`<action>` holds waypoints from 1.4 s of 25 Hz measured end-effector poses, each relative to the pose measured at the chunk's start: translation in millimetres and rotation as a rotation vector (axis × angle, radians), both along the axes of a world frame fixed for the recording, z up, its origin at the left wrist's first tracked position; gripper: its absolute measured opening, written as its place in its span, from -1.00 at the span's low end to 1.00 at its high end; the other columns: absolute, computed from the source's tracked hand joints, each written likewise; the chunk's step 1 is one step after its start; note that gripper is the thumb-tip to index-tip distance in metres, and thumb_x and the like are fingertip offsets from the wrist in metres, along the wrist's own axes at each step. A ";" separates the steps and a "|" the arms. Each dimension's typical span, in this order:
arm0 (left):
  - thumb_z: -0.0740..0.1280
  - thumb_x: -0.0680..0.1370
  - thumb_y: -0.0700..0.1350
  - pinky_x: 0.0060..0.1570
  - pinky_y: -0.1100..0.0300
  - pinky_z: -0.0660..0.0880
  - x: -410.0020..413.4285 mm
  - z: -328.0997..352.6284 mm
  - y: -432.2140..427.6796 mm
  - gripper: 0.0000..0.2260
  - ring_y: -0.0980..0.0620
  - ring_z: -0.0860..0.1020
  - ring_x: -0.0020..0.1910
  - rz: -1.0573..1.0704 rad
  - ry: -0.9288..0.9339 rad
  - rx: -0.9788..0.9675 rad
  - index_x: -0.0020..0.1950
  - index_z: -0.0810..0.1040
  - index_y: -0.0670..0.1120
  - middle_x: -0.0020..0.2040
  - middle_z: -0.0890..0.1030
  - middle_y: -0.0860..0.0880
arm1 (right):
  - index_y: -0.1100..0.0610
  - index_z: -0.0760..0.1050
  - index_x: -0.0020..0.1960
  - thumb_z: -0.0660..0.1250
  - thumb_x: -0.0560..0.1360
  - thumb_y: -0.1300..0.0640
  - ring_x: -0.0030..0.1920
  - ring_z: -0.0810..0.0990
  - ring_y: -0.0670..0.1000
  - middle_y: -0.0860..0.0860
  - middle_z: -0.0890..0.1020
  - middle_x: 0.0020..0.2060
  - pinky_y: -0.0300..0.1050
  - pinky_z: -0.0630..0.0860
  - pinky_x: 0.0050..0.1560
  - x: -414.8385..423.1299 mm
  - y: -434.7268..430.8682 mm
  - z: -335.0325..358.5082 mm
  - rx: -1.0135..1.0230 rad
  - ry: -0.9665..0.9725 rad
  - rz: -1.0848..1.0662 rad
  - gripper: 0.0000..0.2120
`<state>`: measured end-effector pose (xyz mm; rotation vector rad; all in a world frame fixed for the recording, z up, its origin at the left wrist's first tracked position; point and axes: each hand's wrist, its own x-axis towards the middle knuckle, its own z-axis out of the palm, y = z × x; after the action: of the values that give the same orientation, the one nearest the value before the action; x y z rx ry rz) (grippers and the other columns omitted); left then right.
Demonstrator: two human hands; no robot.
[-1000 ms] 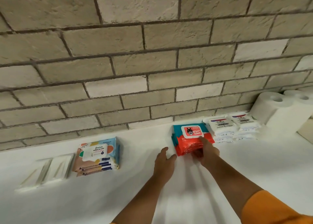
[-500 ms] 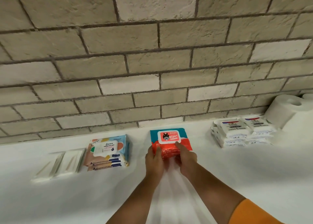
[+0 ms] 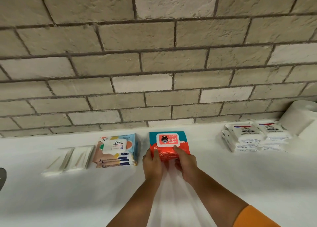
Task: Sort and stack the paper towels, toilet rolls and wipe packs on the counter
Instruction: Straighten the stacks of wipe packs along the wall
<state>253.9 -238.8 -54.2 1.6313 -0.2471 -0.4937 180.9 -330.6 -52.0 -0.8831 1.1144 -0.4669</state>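
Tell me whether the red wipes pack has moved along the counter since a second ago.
Yes. The red wipes pack has moved left, away from the white Dove packs and close up to the Stalove stack.

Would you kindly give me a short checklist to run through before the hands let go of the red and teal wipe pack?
1. Grip: left hand and right hand both hold the red wipe pack at its near edge: ok.
2. Pack resting flat on the counter: cannot tell, the hands hide its near underside.
3. Gap to the pastel wipe stack on its left: apart, ok.
4. Room towards the white wipe packs on the right: bare counter between, ok.
5. Pack squared with the brick wall: roughly parallel, ok.
6. Paper roll at far right standing steady: cannot tell, cut off by the frame edge.
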 end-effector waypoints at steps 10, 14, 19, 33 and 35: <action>0.14 0.69 0.12 0.07 0.09 0.61 13.0 -3.4 -1.7 -0.68 0.04 0.64 0.01 -0.016 -0.002 0.141 0.34 0.52 0.02 0.14 0.66 -0.01 | 0.04 0.40 0.40 0.50 0.50 -0.12 0.01 0.67 0.08 0.11 0.65 0.16 0.01 0.60 0.07 7.5 2.2 11.9 0.067 0.010 -0.105 -0.43; 0.14 0.69 0.09 0.09 0.04 0.63 18.6 -2.5 -4.4 -0.69 0.01 0.66 0.03 -0.024 0.011 0.173 0.32 0.54 0.00 0.15 0.67 -0.06 | 0.04 0.38 0.41 0.48 0.51 -0.12 0.04 0.64 0.09 0.12 0.62 0.17 0.01 0.58 0.06 8.7 -0.2 13.5 0.072 0.025 -0.094 -0.43; 0.14 0.66 0.20 0.17 -0.07 0.61 16.2 -1.7 -3.8 -0.61 -0.01 0.65 0.07 -0.004 0.068 0.159 0.36 0.50 0.03 0.18 0.66 -0.03 | 0.00 0.40 0.31 0.48 0.49 -0.17 -0.03 0.64 0.05 0.06 0.64 0.13 -0.04 0.58 -0.01 3.4 11.5 10.4 0.082 -0.009 -0.099 -0.49; 0.28 0.55 0.26 0.29 -0.14 0.50 -25.3 20.0 34.8 -0.54 -0.13 0.56 0.20 -0.044 0.197 0.215 0.31 0.51 -0.01 0.28 0.59 -0.01 | 0.08 0.41 0.39 0.51 0.31 -0.34 0.06 0.57 0.13 0.14 0.61 0.20 -0.03 0.60 -0.13 -41.4 31.3 10.5 -0.038 0.006 -0.066 -0.19; 0.28 0.58 0.20 0.26 -0.14 0.52 -34.2 27.7 40.8 -0.66 -0.11 0.58 0.13 -0.099 0.218 0.195 0.21 0.56 0.00 0.20 0.63 -0.05 | 0.08 0.42 0.33 0.49 0.46 -0.19 0.15 0.57 0.17 0.14 0.56 0.20 0.09 0.61 0.10 -59.0 34.3 23.5 -0.025 0.002 -0.047 -0.42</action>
<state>219.7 -198.0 -26.4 1.7437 -0.1196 -0.7860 121.8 -296.4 -28.5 -0.8806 1.1350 -0.5205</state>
